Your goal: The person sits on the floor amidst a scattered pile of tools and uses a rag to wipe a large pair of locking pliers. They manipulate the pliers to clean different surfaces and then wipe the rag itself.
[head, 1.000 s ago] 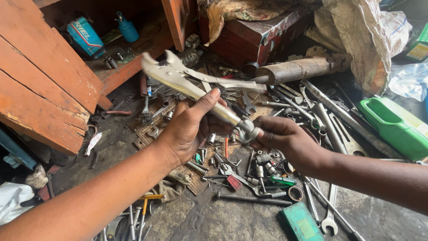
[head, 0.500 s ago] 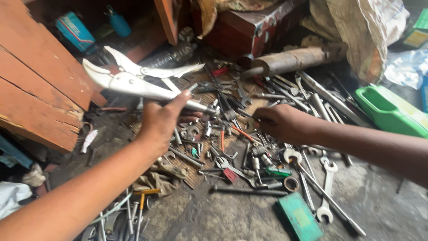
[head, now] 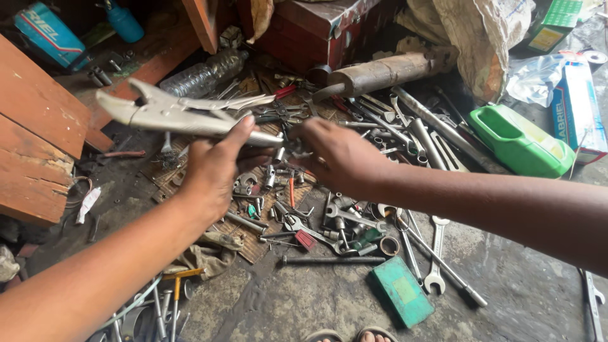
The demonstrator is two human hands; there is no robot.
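Gripping locking pliers (head: 177, 115): left hand (head: 212, 168), right hand (head: 339, 155) alongside.

This was a workshop, most likely a repair or mechanic's place, with the work done on the ground. A stained concrete floor (head: 506, 278) carried a loose heap of spanners and sockets (head: 354, 209), and everything else lay around that heap. Behind it lay a rusty metal cylinder (head: 380, 73) and a dented red metal box (head: 316, 31). To its right sat a green plastic container (head: 519, 142); just in front of it, a small green case (head: 402, 291). To its left stood worn red wooden boards (head: 38, 139) and a shelf with a blue oil can (head: 123, 22). A grimy rag (head: 209, 253) lay at its near left edge. Held above the heap was a pair of large locking pliers (head: 177, 114).
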